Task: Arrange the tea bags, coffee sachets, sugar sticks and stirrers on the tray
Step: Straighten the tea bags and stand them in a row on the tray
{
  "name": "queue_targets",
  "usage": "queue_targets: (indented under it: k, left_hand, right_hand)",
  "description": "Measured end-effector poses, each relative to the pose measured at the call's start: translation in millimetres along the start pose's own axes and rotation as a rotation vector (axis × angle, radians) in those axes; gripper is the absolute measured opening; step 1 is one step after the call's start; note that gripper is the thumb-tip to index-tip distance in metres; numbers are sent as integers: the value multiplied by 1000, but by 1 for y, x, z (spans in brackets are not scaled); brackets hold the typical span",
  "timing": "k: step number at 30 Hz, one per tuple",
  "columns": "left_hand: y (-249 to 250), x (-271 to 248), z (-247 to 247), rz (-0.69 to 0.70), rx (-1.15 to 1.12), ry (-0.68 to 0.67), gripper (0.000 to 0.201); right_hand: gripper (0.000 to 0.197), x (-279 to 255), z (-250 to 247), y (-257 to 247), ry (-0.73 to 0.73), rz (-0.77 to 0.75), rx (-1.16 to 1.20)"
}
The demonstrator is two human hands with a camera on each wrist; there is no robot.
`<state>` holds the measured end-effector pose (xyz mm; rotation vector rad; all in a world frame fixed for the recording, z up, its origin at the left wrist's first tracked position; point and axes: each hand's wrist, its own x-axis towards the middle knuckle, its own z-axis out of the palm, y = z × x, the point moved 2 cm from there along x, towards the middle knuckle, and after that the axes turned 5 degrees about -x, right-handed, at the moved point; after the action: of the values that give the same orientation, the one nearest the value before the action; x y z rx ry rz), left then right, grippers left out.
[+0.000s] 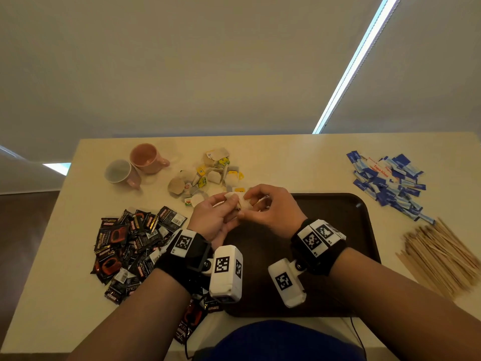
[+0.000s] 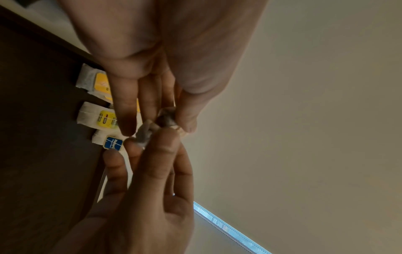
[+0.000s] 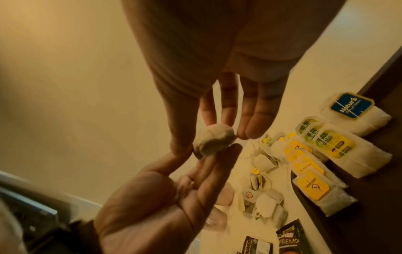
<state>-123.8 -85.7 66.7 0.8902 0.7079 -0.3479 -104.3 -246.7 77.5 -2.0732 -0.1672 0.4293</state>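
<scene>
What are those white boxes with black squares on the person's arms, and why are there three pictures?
There is no robot here, just a person sorting drink things. The white boxes are small cameras strapped to the wrists. The big picture comes from a camera on the person's head, looking down. The other two come from the wrist cameras, looking along the fingers.

On the table lie a dark tray, a heap of tea bags, black coffee sachets, blue sugar sticks, wooden stirrers and two mugs. A few tea bags already sit lined up at the tray's edge.

The left hand and right hand pinch one small tea bag between them.
</scene>
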Motion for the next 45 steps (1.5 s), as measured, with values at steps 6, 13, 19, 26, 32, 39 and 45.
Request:
queue_targets:
  k: [6, 13, 19, 26, 32, 39, 45]
  left_hand:
    - [2, 3, 0, -20, 76, 4, 25]
    - [6, 1, -2, 36, 71, 77, 25]
    - [10, -6, 3, 10, 41, -22, 20]
    - [10, -11, 6, 16, 45, -210, 44]
    - [16, -15, 10, 22, 59, -152, 22]
    - [24, -9, 0, -23, 142, -175, 36]
    - [20, -6, 4, -109, 266, -201, 41]
  right_hand:
    - [27, 0, 2, 1, 72, -47, -120]
    - [25, 1, -4, 5, 44, 281, 591]
    - [29, -2, -7, 8, -4, 388, 820]
    - [18, -2, -6, 0, -13, 322, 711]
    - [9, 1, -16, -5, 21, 106, 244]
    - [2, 3, -25, -13, 45, -143, -132]
    - [14, 3, -11, -31, -231, -237, -77]
